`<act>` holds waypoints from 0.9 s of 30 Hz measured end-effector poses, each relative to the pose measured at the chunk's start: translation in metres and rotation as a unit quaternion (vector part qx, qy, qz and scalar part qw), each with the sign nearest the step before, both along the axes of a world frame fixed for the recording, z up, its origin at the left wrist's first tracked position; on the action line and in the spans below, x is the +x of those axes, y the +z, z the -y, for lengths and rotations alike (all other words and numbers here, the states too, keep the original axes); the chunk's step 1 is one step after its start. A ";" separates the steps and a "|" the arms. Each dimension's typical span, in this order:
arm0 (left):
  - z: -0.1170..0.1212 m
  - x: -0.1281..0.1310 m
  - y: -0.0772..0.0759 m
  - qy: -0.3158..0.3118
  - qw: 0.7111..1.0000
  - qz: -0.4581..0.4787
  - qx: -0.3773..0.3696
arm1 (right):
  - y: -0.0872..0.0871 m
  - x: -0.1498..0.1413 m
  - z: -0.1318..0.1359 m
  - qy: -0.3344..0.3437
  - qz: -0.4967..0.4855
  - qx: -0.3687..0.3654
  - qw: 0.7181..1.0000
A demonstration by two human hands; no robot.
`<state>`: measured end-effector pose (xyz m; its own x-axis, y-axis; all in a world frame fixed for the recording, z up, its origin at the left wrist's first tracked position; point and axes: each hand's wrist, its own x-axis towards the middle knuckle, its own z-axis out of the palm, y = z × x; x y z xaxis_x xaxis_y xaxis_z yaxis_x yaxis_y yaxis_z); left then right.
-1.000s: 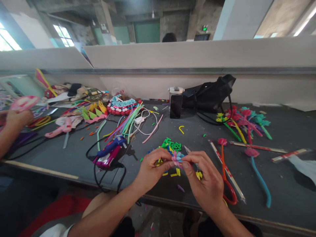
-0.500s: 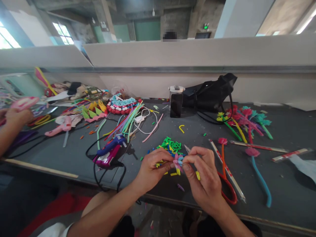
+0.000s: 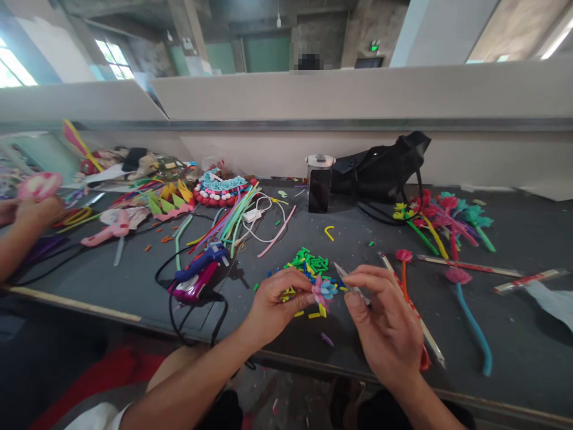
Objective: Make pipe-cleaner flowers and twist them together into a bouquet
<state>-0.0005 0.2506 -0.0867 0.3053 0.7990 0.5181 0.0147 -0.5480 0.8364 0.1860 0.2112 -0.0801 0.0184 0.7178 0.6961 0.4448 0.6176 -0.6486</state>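
The dark surface (image 3: 528, 334) lies beneath our work. Our right hand (image 3: 385, 325) is half-curled, apart from the left; we cannot tell whether it grips anything. Our left hand (image 3: 284, 295) is closed in a pinch, near the pile (image 3: 313, 261) of cut pieces. The flower (image 3: 325, 289) sits in that pinch, between our hands. We judge that excess pressure could crush its petals, and slack could drop it. Just beyond our right fingers, the pointed tip (image 3: 339, 269) could prick them if we reach carelessly.
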 end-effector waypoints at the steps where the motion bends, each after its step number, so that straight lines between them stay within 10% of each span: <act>1: 0.000 0.000 -0.001 -0.003 1.000 0.005 -0.010 | -0.002 0.001 -0.001 0.005 -0.020 -0.015 1.000; 13: 0.000 -0.002 -0.004 -0.066 0.987 0.032 -0.144 | -0.002 0.007 -0.006 0.089 -0.014 -0.043 0.995; 27: -0.004 -0.008 -0.003 -0.068 0.991 -0.005 -0.118 | 0.003 0.006 -0.006 0.085 0.095 -0.007 0.992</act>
